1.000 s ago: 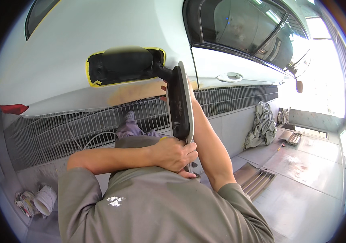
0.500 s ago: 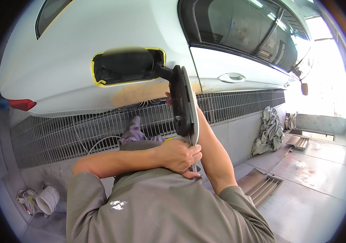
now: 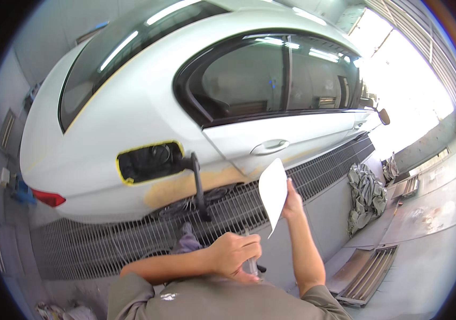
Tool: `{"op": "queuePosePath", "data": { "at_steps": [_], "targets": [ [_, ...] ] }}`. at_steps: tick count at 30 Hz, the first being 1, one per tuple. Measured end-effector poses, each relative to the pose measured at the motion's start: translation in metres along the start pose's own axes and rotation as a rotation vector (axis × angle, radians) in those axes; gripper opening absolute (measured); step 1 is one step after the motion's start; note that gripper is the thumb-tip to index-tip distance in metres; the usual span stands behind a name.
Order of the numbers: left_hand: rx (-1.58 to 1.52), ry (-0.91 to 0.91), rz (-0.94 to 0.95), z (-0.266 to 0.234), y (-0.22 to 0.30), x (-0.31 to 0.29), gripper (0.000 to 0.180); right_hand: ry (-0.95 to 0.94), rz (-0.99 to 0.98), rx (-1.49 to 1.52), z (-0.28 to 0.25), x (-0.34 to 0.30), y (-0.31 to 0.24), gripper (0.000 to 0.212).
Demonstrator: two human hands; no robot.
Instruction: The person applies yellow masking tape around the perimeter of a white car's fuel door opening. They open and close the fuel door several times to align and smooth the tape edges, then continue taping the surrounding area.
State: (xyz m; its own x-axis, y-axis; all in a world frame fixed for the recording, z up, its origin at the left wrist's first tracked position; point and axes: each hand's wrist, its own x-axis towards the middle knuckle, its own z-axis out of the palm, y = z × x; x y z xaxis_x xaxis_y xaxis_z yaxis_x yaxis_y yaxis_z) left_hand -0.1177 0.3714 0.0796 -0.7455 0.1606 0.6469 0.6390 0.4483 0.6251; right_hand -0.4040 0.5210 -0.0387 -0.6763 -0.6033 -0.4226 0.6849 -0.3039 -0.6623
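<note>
Right hand (image 3: 292, 201) pinches the lower edge of a white panel (image 3: 273, 193), fingers closed on it, held upright near the car's rear door (image 3: 286, 140). Left hand (image 3: 233, 255) is curled shut around a thin pale object, possibly a tool handle; partly hidden. Versus 0.5 s ago: view has tilted up, and the panel now shows its white face rather than its dark edge. Yellow-taped fuel opening (image 3: 148, 161) lies left, orange-primed patch (image 3: 185, 184) below.

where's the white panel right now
In the head view the white panel is just right of centre, held up by the right hand, in front of the floor grating below the white car's door handle.
</note>
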Motion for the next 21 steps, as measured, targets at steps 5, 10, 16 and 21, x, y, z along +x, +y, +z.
{"op": "queuePosePath", "data": {
  "at_steps": [5, 10, 16, 21],
  "targets": [
    [0.277, 0.134, -0.014, -0.051, 0.011, 0.015, 0.058, 0.192, -0.375, -0.017, 0.057, 0.03, -0.157, 0.05],
    [0.544, 0.189, -0.017, -0.11, -0.009, 0.035, 0.062, 0.008, -0.712, -0.191, 0.146, 0.086, -0.319, 0.035],
    [0.784, 0.216, -0.137, -0.169, -0.039, 0.087, 0.056, 0.233, -0.849, -0.386, 0.244, 0.137, -0.454, 0.032],
    [1.03, 0.205, -0.219, -0.233, -0.059, 0.188, 0.039, 0.307, -0.87, -0.393, 0.296, 0.211, -0.531, 0.034]
  ]
}}
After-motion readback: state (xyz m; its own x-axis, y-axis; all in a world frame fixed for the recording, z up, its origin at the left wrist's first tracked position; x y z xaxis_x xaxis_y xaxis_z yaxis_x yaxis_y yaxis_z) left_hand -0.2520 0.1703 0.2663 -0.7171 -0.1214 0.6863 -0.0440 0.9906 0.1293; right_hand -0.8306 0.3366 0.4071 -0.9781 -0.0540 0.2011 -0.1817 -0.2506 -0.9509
